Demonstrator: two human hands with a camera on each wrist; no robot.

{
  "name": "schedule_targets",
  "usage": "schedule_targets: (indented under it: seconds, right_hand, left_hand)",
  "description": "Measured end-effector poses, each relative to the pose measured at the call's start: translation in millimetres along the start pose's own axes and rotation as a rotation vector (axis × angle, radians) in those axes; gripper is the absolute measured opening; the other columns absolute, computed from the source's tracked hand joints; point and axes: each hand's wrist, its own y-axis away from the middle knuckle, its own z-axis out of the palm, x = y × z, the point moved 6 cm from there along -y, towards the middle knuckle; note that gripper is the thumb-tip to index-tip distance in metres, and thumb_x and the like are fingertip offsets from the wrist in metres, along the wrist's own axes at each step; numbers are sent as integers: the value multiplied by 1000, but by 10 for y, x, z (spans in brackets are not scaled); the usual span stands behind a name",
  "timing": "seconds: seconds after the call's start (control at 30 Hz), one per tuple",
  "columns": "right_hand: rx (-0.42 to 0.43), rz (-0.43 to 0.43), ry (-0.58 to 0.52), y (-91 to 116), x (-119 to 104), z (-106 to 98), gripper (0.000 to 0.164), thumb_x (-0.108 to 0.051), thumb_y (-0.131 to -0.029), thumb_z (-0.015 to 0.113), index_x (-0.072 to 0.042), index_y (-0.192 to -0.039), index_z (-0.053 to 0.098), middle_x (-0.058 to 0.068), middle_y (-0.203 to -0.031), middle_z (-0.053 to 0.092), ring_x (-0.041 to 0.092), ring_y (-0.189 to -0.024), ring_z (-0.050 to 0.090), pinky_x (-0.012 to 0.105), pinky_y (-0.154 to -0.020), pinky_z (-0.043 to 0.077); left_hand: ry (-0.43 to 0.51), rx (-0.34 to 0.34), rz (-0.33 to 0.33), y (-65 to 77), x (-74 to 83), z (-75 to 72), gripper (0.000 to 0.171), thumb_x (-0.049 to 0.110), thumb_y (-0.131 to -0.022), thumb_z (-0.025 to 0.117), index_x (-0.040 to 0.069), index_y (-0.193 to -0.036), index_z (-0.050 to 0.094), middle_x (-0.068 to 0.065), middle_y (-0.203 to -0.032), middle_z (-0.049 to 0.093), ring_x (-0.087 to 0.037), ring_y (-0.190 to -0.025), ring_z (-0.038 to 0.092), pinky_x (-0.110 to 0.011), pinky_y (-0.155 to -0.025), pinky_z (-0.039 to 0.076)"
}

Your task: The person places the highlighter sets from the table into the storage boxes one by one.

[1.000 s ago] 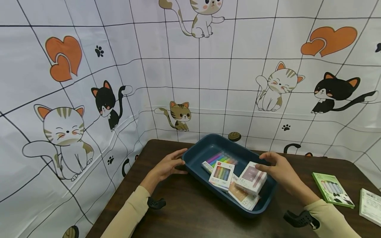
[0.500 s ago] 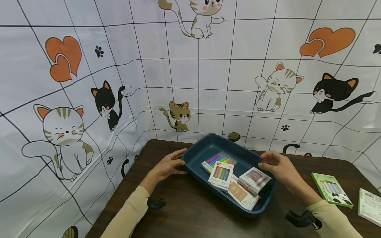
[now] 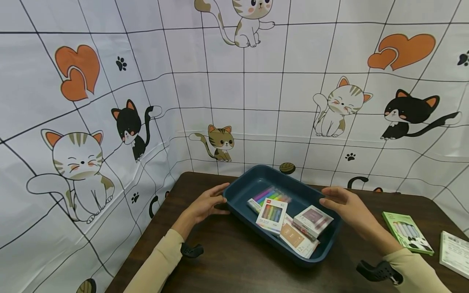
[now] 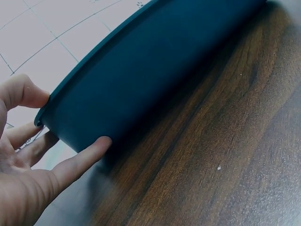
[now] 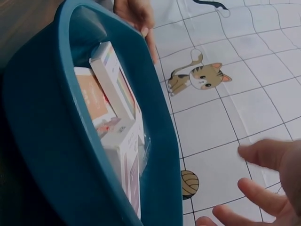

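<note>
A dark blue plastic bin (image 3: pixel 256 173) stands askew on the table. My left hand (image 3: pixel 207 204) holds its left end; in the left wrist view, a bent finger touches the rim while the thumb presses the outer wall. My right hand (image 3: pixel 346 206) is over the right rim with fingers apart and nothing in them. Inside lie a box with a purple window (image 3: pixel 313 221), a tan and white box (image 3: pixel 297 241), a white box of coloured sticks (image 3: pixel 272 215), and a clear pack of coloured sticks (image 3: pixel 269 195). The purple-window box leans partly on the tan one.
A green box with a panda picture (image 3: pixel 408 232) and a white box (image 3: pixel 456 254) lie on the brown table (image 3: pixel 234 264) to the right. A white cat-print sheet (image 3: pixel 256 93) hangs behind and on the left side.
My right hand has let go of the purple-window box and moved slightly up and right. That box dropped a little to the right among the others. The left hand stays put.
</note>
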Motion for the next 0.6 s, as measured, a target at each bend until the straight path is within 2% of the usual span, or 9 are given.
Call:
schedule_targets:
  seconds: [0.17,0.3,0.47,0.6]
  right_hand:
    - [-45,9,13,19,22,-13,74,-51,-101,60,-5,-155,37,27,-154,39,50,-138,37,71,-101,39]
    - [-50,13,17,48,48,-44,80,-50,-101,59,-7,-160,27,27,-157,33,52,-141,32,75,-100,36]
    - [-39,-17,28,94,106,-117,79,-49,-103,57,-11,-163,23,27,-160,29,53,-141,29,74,-100,36]
    - [-18,-39,111,122,180,-204,76,-49,-104,54,-15,-164,22,29,-159,28,54,-140,31,72,-97,40]
  left_hand:
    - [7,-17,7,7,12,8,67,2,-98,60,16,-160,35,-19,-159,31,-42,-131,46,-60,-92,53]
    - [13,-28,7,15,14,16,68,1,-99,59,16,-160,34,-19,-159,30,-42,-131,45,-61,-93,52]
    - [14,-35,8,7,4,11,68,1,-98,60,16,-160,34,-19,-159,30,-42,-131,45,-61,-93,52]
    - [14,-38,11,3,8,9,68,1,-99,59,16,-160,33,-19,-159,30,-42,-131,45,-62,-93,52]
